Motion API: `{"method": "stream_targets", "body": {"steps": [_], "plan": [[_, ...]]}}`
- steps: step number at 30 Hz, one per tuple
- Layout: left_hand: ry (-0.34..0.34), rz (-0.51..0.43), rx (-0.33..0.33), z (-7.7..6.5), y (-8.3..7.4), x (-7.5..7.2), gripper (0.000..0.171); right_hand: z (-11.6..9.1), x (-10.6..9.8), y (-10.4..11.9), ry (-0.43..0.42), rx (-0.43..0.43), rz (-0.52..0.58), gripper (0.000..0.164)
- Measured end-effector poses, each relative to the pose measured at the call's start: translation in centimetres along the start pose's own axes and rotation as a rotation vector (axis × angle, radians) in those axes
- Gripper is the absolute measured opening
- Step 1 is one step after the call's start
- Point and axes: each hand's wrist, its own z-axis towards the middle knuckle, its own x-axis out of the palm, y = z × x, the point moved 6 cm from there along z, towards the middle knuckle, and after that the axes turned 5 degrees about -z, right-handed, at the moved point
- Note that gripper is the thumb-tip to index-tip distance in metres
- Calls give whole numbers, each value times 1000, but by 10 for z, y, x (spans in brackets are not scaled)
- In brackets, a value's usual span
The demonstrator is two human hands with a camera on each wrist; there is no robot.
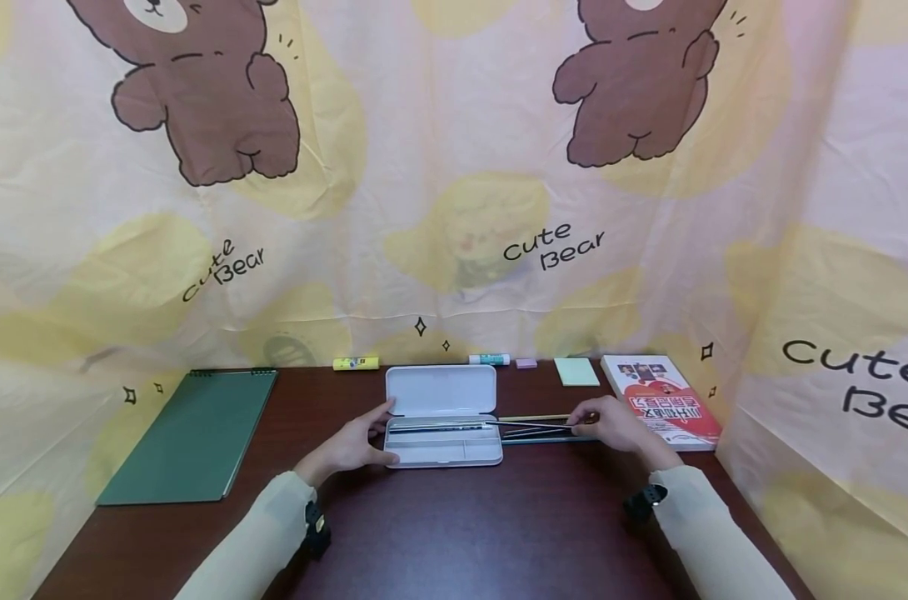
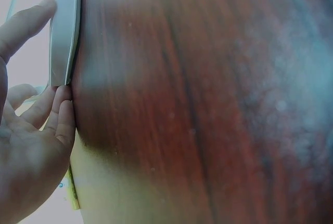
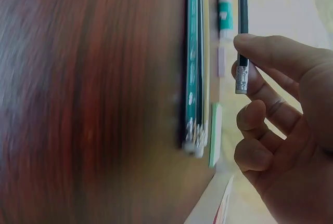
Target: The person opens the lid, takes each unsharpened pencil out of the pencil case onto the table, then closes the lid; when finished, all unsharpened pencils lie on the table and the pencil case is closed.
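A white pencil case [image 1: 444,454] stands open on the table, its lid [image 1: 441,392] tipped back. My left hand [image 1: 352,442] holds the case at its left end, thumb at the front corner and fingers towards the back. A dark pencil [image 1: 439,429] lies in the long rear compartment. My right hand [image 1: 607,423] pinches another dark pencil [image 3: 243,18] near its silver end between thumb and fingers; its other end reaches over the case's right edge. Below it, several pencils, one of them teal [image 3: 192,52], lie side by side on the table.
At the left lies a green spiral notebook [image 1: 192,437]. Along the back are a yellow tube [image 1: 356,363], a white and teal glue stick [image 1: 489,359], a purple eraser [image 1: 526,363] and pale green sticky notes [image 1: 576,372]. A red and white book [image 1: 664,404] lies beyond my right hand.
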Motion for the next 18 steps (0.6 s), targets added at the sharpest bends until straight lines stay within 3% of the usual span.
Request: {"method": "stream_targets", "body": {"steps": [18], "plan": [[2,1,6,0,1,-1,108,-9,4,-28,94,28,34,6]]}}
